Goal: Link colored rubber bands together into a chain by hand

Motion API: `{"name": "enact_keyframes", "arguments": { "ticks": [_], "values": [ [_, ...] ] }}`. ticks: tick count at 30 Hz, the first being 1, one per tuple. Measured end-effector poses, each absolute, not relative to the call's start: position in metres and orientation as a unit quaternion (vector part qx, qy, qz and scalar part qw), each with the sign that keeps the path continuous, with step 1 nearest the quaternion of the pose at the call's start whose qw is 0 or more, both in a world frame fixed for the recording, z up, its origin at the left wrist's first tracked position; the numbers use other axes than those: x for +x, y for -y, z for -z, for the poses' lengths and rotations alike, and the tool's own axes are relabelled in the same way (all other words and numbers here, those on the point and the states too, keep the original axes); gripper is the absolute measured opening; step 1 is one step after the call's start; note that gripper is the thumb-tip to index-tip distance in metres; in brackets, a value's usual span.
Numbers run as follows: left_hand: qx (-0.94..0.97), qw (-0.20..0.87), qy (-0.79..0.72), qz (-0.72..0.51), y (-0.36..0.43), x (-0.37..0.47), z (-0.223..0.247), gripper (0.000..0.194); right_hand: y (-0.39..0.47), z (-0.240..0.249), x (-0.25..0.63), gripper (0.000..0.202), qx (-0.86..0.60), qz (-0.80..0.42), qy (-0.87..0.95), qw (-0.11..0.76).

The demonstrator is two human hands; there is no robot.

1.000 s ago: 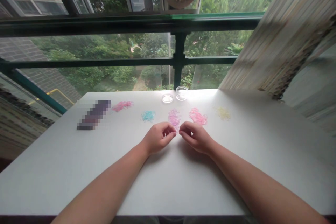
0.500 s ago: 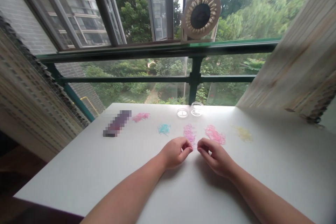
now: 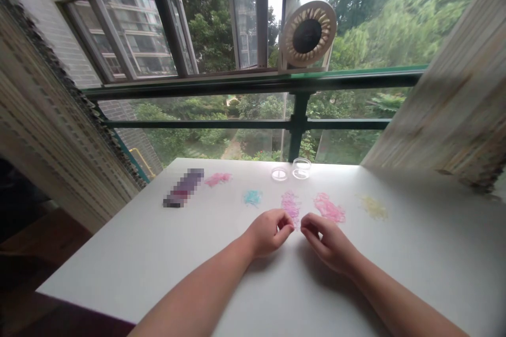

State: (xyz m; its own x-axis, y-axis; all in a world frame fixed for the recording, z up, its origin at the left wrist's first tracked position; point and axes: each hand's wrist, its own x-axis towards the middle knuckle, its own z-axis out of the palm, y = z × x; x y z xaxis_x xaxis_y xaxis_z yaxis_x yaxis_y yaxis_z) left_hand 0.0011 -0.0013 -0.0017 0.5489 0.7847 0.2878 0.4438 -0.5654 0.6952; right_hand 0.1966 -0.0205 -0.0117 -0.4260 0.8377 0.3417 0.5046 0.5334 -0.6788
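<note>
On the white table, my left hand and my right hand face each other with a narrow gap between their fingertips. Both are closed in a pinch; whatever they hold is too small to make out. A loose purple-pink pile of thin pieces lies just beyond the fingertips. Right of it, close to my right hand, is a pink pile. Farther left lies a blue pile.
Two clear round dishes, one low and one taller, stand near the far edge. A yellow pile lies right, another pink pile left, beside a blurred dark object. A round fan stands by the window.
The view has shifted slightly, so everything sits a little lower and farther right. Both hands keep nearly the same pinched pose over the table.
</note>
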Motion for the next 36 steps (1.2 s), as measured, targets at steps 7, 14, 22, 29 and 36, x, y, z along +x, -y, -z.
{"name": "enact_keyframes", "arguments": {
  "ticks": [7,14,22,29,36],
  "values": [
    [0.834,0.268,-0.373,-0.305,0.001,-0.002,0.002,0.011,0.020,0.012,0.195,0.009,-0.411,-0.247,0.808,0.342],
    [0.818,0.159,-0.428,-0.350,-0.022,-0.007,0.001,0.010,0.018,0.007,0.202,0.007,-0.432,-0.250,0.789,0.359],
    [0.836,0.081,-0.437,-0.323,-0.037,0.000,0.009,0.010,0.014,0.005,0.207,0.004,-0.456,-0.248,0.764,0.384],
    [0.852,0.061,-0.427,-0.295,-0.035,0.007,0.010,0.010,0.014,0.004,0.203,0.003,-0.452,-0.250,0.766,0.381],
    [0.855,0.065,-0.431,-0.281,-0.033,0.009,0.010,0.013,0.014,0.004,0.204,0.003,-0.445,-0.251,0.766,0.390]
  ]
}}
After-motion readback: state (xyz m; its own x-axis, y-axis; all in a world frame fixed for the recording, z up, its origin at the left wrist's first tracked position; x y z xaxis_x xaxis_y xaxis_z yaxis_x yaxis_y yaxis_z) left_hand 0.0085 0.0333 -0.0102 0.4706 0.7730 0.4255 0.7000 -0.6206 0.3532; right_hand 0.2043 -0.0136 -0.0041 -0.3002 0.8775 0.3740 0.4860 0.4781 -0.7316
